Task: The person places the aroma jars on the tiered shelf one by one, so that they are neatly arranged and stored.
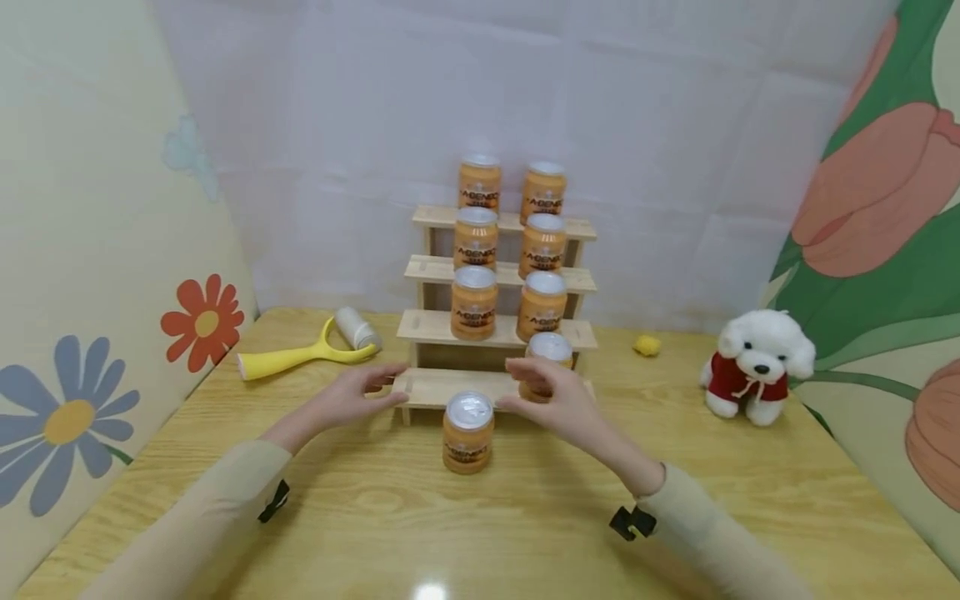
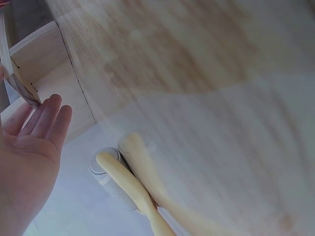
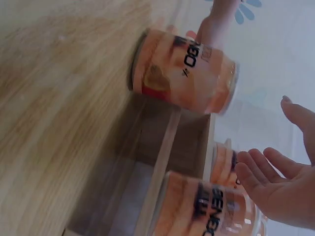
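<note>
An orange can (image 1: 468, 437) with a silver lid stands upright on the table, just in front of a stepped wooden rack (image 1: 438, 387). My left hand (image 1: 360, 393) is at the rack's left end, its fingers loosely extended and holding nothing; in the left wrist view the fingertips overlap the lowest board's end. To the right of the front can, my right hand (image 1: 551, 396) has its fingers spread, with nothing in its grasp. It partly hides another can (image 1: 551, 346) on the lowest step's right side. The right wrist view shows the front can (image 3: 182, 73) apart from the right fingers.
Paired orange cans (image 1: 474, 304) stand on each of the three upper steps. Left of the rack lies a yellow-handled lint roller (image 1: 300, 358). At right are a small yellow object (image 1: 647, 345) and a white toy dog (image 1: 757, 367) in a red top.
</note>
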{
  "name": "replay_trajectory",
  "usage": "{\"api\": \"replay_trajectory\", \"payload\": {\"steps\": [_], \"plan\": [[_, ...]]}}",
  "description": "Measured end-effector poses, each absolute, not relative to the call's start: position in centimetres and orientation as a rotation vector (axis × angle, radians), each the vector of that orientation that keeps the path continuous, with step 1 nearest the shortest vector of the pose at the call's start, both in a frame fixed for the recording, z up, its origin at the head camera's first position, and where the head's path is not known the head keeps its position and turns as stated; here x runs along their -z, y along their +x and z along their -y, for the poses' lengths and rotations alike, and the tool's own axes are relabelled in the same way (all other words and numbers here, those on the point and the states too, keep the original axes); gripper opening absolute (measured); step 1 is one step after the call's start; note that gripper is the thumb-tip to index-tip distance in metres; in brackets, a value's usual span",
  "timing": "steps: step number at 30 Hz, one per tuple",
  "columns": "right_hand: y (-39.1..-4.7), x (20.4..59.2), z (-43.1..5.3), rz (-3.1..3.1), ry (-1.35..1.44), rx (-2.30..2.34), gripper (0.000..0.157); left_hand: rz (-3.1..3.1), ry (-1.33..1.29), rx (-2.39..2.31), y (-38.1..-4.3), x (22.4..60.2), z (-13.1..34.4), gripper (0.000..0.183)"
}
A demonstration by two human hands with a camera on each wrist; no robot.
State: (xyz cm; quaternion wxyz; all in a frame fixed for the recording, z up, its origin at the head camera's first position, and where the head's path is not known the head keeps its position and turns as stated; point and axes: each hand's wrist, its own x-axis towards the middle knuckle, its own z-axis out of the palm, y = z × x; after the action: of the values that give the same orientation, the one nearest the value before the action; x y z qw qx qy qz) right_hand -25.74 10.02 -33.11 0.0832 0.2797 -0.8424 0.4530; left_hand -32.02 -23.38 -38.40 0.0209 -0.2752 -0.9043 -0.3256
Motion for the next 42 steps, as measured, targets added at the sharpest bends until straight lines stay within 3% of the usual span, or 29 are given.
{"api": "replay_trajectory", "payload": {"steps": [21, 34, 42], "plan": [[-25.8, 35.7, -6.0, 2.831, 0.944, -1.124, 0.077, 2.789, -0.852, 1.034, -31.5, 38.9, 23.3, 0.057], [-25.7, 35.8, -5.6, 2.846, 0.860, -1.239, 0.073, 2.799, -0.839, 1.030, -31.5, 38.6, 23.2, 0.058], [-25.9, 35.2, -5.9, 2.813, 0.898, -1.211, 0.062, 2.798, -0.848, 1.040, -31.7, 38.1, 23.3, 0.060]]}}
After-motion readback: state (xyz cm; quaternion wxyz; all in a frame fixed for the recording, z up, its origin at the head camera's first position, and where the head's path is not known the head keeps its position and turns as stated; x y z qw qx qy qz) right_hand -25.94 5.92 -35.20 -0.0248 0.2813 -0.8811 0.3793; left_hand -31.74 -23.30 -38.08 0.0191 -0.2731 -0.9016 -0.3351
